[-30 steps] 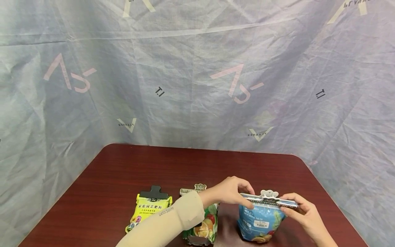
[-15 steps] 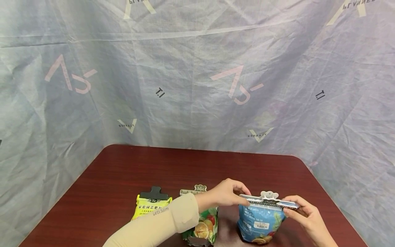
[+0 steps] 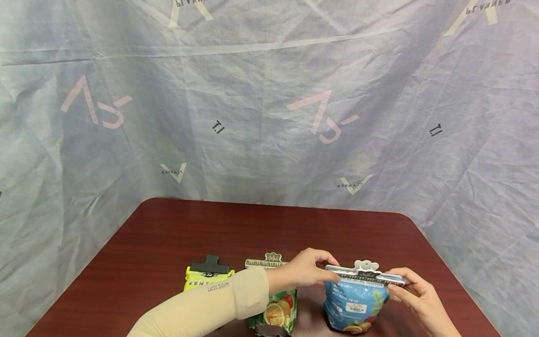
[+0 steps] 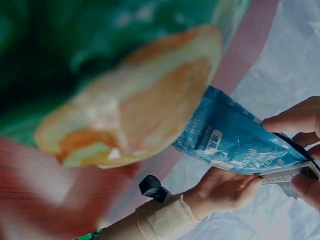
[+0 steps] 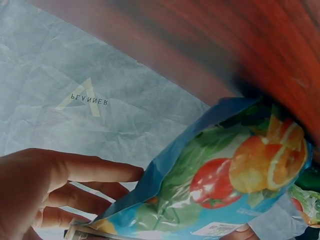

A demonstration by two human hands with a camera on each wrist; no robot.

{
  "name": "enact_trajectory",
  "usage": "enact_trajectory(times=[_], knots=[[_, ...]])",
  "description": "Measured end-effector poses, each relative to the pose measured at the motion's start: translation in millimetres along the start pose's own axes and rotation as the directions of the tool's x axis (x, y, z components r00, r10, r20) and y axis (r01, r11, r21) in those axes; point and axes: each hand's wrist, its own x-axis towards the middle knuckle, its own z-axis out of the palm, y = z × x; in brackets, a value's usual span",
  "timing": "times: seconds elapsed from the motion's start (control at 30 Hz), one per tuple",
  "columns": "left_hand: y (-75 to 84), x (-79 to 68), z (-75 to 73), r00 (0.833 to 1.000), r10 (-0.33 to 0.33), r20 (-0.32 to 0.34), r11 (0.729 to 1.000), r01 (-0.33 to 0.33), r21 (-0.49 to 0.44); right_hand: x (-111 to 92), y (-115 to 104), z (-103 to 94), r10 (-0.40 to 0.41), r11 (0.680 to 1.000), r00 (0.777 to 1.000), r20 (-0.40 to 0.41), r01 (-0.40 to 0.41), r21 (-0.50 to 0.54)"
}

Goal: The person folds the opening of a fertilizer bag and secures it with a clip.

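Note:
A blue bag (image 3: 353, 299) with fruit printed on it stands upright on the table's right side. Across its folded top runs a wide silver sealing clip (image 3: 364, 272). My left hand (image 3: 309, 267) pinches the clip's left end between thumb and fingers. At the opposite end, my right hand (image 3: 418, 290) holds the clip and the bag's corner, thumb in front. The left wrist view shows the bag (image 4: 235, 135) between both hands. In the right wrist view, my right fingers (image 5: 90, 167) lie along the bag's edge near the clip end.
Left of the blue bag is a green bag (image 3: 278, 311) with a similar clip (image 3: 269, 261), partly behind my left forearm. Farther left lies a yellow bag (image 3: 202, 276) with a black clip (image 3: 209, 265), mostly covered by the sleeve. A grey cloth (image 3: 261, 117) hangs behind the table (image 3: 168, 234).
My left hand has slid slightly left along the clip to its end, and the left forearm now covers more of the yellow bag. The right hand and blue bag stay nearly in place.

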Motion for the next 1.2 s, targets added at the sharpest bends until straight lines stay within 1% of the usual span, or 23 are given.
enact_trajectory(times=[0.2,0.33,0.5,0.73,0.93,1.07,1.2], knots=[[-1.8,1.3,0.9,1.0,0.017,-0.015,1.0,-0.017,0.02,1,2,-1.5,-0.017,0.999,0.999,0.044,0.015,0.037],[-1.4,3.5,1.3,0.999,0.022,-0.024,0.999,-0.021,0.024,1,1,-2.3,0.01,0.998,0.999,0.052,-0.013,0.056],[0.3,5.1,0.1,1.0,0.009,-0.02,1.0,-0.009,-0.006,3,1,-3.4,0.047,0.996,0.997,0.065,-0.052,0.078],[-1.1,9.5,-2.8,0.999,-0.035,0.001,0.997,0.035,-0.069,7,-1,-6.9,0.112,0.985,0.987,0.114,-0.125,0.12],[-3.6,13.9,-8.0,0.996,-0.081,0.039,0.991,0.085,-0.101,10,0,-10.0,0.142,0.976,0.978,0.155,-0.164,0.145],[-5.5,17.7,-9.1,0.992,-0.123,0.031,0.985,0.126,-0.117,12,-1,-11.4,0.196,0.965,0.968,0.156,-0.218,0.143],[-7.6,22.5,-10.9,0.987,-0.162,0.024,0.98,0.163,-0.116,15,-2,-12.3,0.255,0.944,0.951,0.176,-0.285,0.167]])
